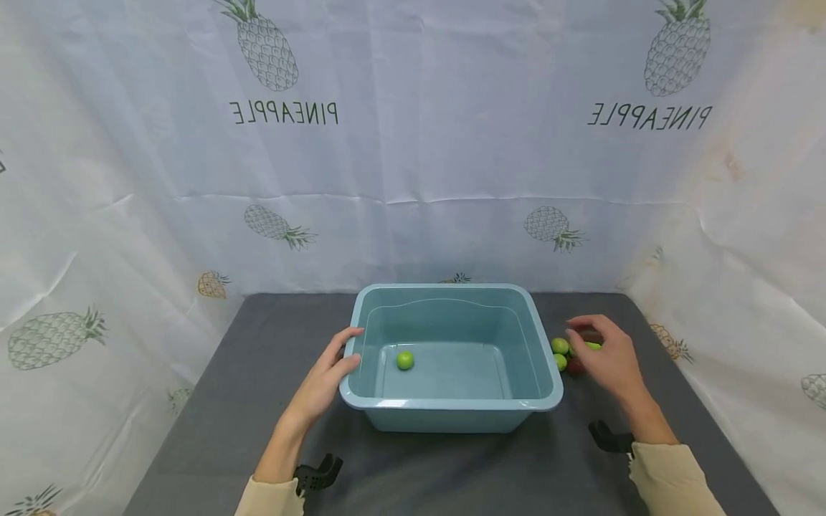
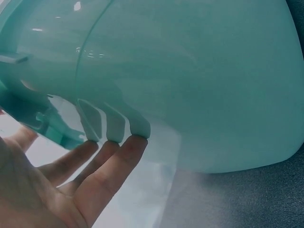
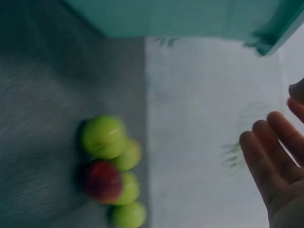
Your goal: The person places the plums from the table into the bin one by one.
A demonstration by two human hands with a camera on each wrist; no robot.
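Note:
A light blue-green plastic basin (image 1: 445, 417) stands in the middle of the table with one green apple (image 1: 404, 360) inside. My left hand (image 1: 316, 387) holds the basin's left side, thumb and index finger at the rim. In the left wrist view, three fingertips (image 2: 138, 142) touch the outer wall. To the right of the basin, my right hand (image 1: 613, 362) hovers over a cluster of fruit, fingers loosely bent around nothing visible. That cluster has several green apples (image 3: 104, 137) and a dark red round fruit (image 3: 103, 181), lying close together on the table.
A dark grey cloth covers the table (image 1: 258, 401). White curtains (image 1: 413, 143) printed with pineapples hang behind and along both sides. Black wrist mounts (image 1: 318, 474) sit at both sleeves.

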